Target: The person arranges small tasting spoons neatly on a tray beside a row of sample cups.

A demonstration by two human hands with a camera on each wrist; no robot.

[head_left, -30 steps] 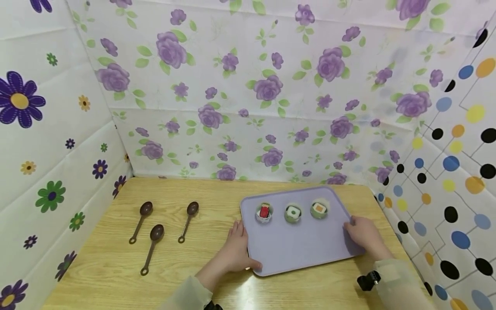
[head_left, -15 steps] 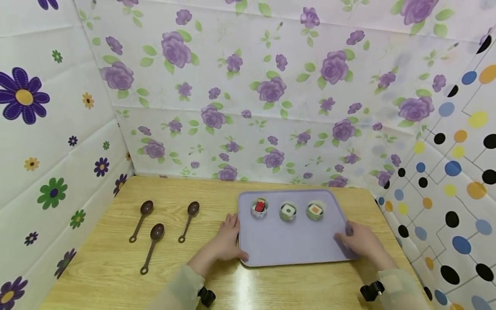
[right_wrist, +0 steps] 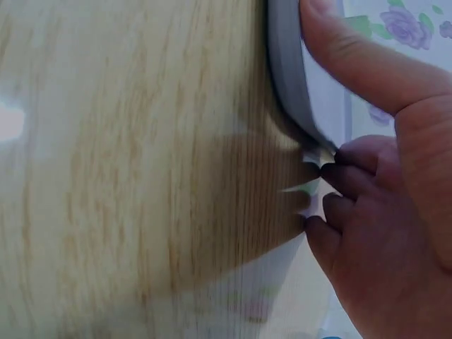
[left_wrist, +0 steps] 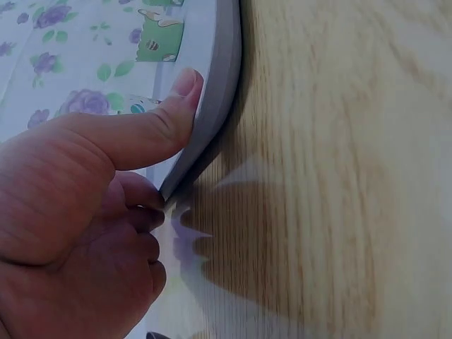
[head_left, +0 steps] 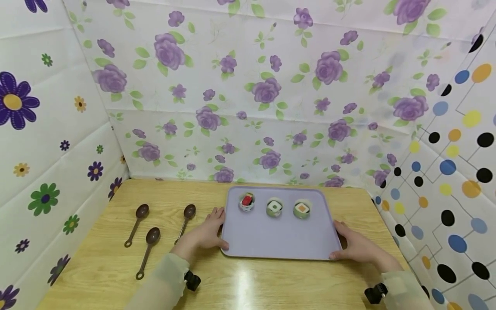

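Observation:
A lavender tray point(head_left: 279, 241) lies on the table, gripped at both sides. My left hand point(head_left: 207, 232) holds its left edge near the front corner, thumb on the rim; in the left wrist view the thumb point(left_wrist: 152, 131) presses over the tray's wall with the fingers curled beside it. At the opposite edge my right hand point(head_left: 354, 245) grips likewise, its thumb point(right_wrist: 360, 60) over the rim. Along the tray's back stand three small patterned cups holding sushi-like pieces: a red-topped one point(head_left: 246, 201), a white one with a green centre point(head_left: 274, 206) and a white one with an orange centre point(head_left: 302, 208).
Three brown spoons lie on the wooden table point(head_left: 104, 267) left of the tray: one at the back left point(head_left: 142, 212), one in front point(head_left: 153, 237) and one beside my left hand point(head_left: 189, 212), its handle end partly covered by the forearm. Patterned cloth walls enclose the table's back and sides.
Both hands have slid the tray left and turned it from a slant to nearly square with the table. The cups have travelled along with it; the spoons have stayed put.

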